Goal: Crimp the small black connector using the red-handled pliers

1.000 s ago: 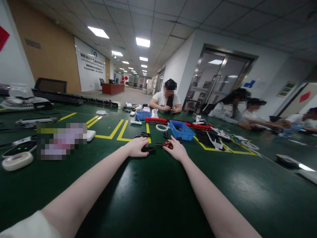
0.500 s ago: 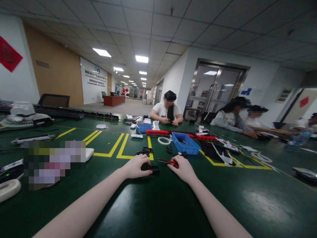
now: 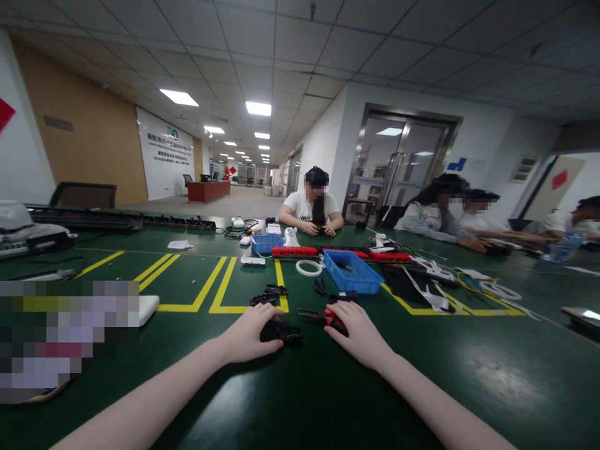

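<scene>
One black part (image 3: 290,335) within closed left hand (image 3: 252,334), red-handled pliers (image 3: 334,320), tips leftward, within closed right hand (image 3: 360,329)

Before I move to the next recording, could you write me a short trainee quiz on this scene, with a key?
1. Which hand is on the red-handled pliers: (A) left, (B) right, (C) neither?
2. True or false: the white ring lies outside the larger blue bin.
3. Fill in: the left hand is on an object coloured ____.

Key:
1. B, the right hand.
2. True; it lies on the green table, beside the bin.
3. Black.
</scene>
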Action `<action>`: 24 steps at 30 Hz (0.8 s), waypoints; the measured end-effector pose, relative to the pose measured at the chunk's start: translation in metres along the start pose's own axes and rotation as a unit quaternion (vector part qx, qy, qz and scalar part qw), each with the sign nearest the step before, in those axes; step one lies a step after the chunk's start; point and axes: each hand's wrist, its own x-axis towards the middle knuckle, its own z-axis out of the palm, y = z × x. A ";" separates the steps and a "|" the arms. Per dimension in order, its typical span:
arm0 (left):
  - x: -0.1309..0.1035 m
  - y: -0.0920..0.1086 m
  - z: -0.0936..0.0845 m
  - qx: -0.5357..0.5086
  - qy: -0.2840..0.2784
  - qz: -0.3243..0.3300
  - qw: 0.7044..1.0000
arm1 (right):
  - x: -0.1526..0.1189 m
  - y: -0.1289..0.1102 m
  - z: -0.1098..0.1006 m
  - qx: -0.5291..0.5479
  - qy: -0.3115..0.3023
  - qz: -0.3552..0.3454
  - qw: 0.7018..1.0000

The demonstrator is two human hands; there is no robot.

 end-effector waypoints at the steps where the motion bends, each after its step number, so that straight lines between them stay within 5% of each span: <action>1: -0.001 0.000 0.000 -0.016 -0.001 -0.003 1.000 | -0.004 0.003 -0.003 0.003 -0.007 -0.005 1.000; 9: -0.005 0.002 -0.005 -0.076 -0.009 -0.001 0.997 | -0.030 0.024 -0.007 0.009 -0.008 0.039 0.999; 24: 0.000 -0.005 -0.002 -0.112 -0.002 -0.001 0.994 | -0.038 -0.005 -0.015 0.031 -0.016 0.080 0.996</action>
